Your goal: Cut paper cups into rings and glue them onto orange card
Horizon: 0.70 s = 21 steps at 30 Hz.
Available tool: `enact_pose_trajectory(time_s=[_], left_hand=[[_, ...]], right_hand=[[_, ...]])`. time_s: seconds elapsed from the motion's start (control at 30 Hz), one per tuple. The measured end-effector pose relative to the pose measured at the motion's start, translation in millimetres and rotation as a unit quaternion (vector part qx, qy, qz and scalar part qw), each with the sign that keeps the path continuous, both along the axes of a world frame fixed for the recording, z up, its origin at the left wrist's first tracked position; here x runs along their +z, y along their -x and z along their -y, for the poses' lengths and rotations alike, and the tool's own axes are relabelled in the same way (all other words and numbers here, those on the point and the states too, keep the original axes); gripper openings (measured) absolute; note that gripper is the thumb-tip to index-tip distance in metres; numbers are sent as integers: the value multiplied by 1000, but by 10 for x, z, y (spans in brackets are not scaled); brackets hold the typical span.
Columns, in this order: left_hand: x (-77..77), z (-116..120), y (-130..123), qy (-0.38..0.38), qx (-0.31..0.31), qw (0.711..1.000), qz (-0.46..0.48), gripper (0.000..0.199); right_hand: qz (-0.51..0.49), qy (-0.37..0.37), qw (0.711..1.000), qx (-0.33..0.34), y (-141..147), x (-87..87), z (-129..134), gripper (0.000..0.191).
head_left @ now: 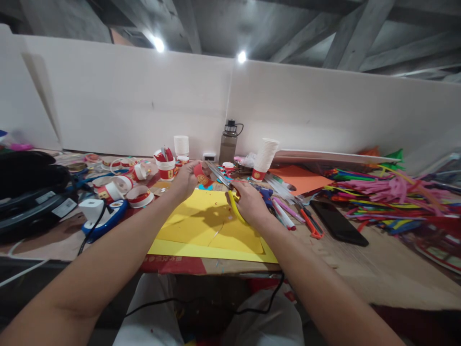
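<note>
- I see the red paper piece point(202, 177) above the far edge of the yellow sheets point(194, 223), with the left hand point(186, 180) pinching it by its left side.
- On my feed the right hand point(248, 202) is wrapped around the yellow handle of the scissors point(220, 176), whose blades point away and leftward beside the piece; I cannot tell whether they are parted.
- My main worry is the left fingers: they sit near the blade tips, so a slip or a stray closing could nick them.
- Held at one side only, the piece could bend or twist under blade pressure and tear, I judge.
- The yellow sheets lie loose beneath, so a dropped blade could score or crease them.
- Right of the hand, the markers point(284, 215) and the orange-handled tool point(314, 226) crowd that forearm; a wide elbow swing might knock them toward the phone point(338, 223).
- As for writing, I make out a round gold emblem on the piece, but no legible words.
- The red-banded cup point(165, 169) bears a dark character on a gold panel, too small for me to read.
- Characters run along the red strip at the front of the worktop point(389, 269), unreadable from here.
- White labels on the black case point(21, 206) at far left are too blurred; I find no brand.
</note>
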<state>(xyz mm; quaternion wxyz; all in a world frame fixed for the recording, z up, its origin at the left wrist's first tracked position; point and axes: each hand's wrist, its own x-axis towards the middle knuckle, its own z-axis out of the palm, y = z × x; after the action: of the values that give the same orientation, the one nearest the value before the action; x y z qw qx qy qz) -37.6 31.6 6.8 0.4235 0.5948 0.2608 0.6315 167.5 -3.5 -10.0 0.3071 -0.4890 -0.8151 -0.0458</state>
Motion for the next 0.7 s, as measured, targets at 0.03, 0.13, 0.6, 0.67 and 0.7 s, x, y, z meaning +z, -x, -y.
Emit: enact_pose_trajectory(time_s=[0.03, 0.13, 0.6, 0.67, 0.7], left_hand=[[-5, 5, 1, -5, -15, 1000, -9, 14], [5, 14, 6, -5, -49, 999, -17, 15], [75, 43, 46, 5, -37, 999, -17, 25], [51, -1, 46, 7, -2, 1000, 24, 25], [43, -17, 42, 9, 9, 999, 39, 24]], right_hand=[[2, 1, 1000, -1, 1, 2, 1, 41], [10, 6, 1000, -1, 1, 9, 7, 41], [-4, 8, 1000, 10, 1, 0, 5, 36], [2, 10, 1000, 7, 0, -3, 1, 36], [6, 11, 1000, 3, 0, -4, 0, 36]])
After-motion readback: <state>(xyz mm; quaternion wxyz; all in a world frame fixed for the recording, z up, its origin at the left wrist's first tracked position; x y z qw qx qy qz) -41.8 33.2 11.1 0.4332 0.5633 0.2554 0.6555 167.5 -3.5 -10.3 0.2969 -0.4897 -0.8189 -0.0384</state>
